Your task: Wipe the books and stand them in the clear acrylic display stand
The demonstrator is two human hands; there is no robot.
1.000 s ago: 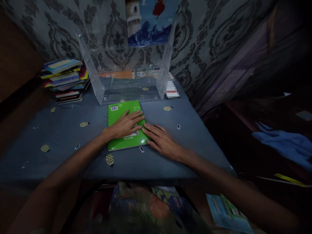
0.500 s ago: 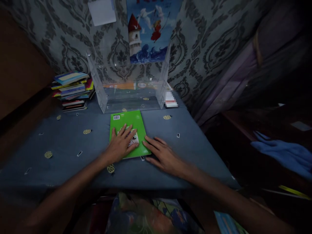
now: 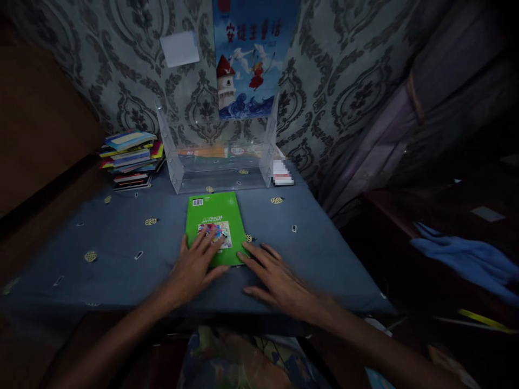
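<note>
Partly under outspread left hand (image 3: 191, 267), green book (image 3: 213, 208), splayed right hand (image 3: 279, 276) at its edge, neither gripping

- There is one bright green, rectangle-shaped paper book (image 3: 217, 210) with a shiny cover.
- It is closed and lies flat on the desk (image 3: 316, 254), around the middle.
- Its short sides face the near and far edges.
- A black-and-white bar code (image 3: 197, 202) sits in its far left corner.
- Small white writing tops a colourful square picture (image 3: 226, 229).
- Its near left corner is hidden.
</note>
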